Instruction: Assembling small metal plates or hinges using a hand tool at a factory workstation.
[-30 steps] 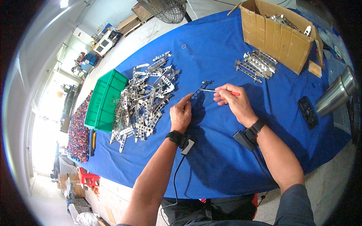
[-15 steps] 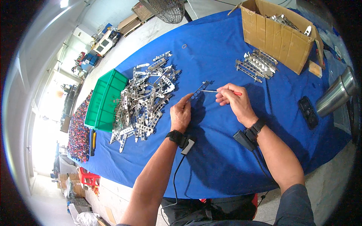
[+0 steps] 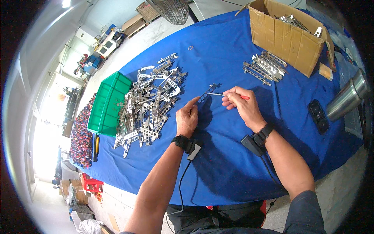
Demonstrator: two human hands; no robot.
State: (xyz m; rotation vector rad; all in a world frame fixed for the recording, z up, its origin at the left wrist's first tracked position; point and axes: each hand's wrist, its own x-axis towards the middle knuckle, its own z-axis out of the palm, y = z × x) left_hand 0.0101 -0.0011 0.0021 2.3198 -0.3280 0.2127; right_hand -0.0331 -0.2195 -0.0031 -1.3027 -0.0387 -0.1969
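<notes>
Strip (image 3: 204, 95) underway, pile (image 3: 157, 100) seemingly left, stack (image 3: 267, 65) maybe done.
My right hand (image 3: 247, 108) grips a tool (image 3: 218, 94); left hand's (image 3: 187, 119) hold, I can't tell.

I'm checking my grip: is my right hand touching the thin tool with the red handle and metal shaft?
Touching. The head view shows your right hand gripping the thin red-handled tool, its metal shaft projecting leftward.

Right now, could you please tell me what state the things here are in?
Left hand, touching the metal strip
Metal strip, angled diagonally
Right hand, closed around the red-handled tool
Red-handled tool, tip at the strip
Heap of strips, loose, jumbled
Smaller pile, roughly lined up
Cardboard box, open, metal parts inside
Green bin, open
</notes>
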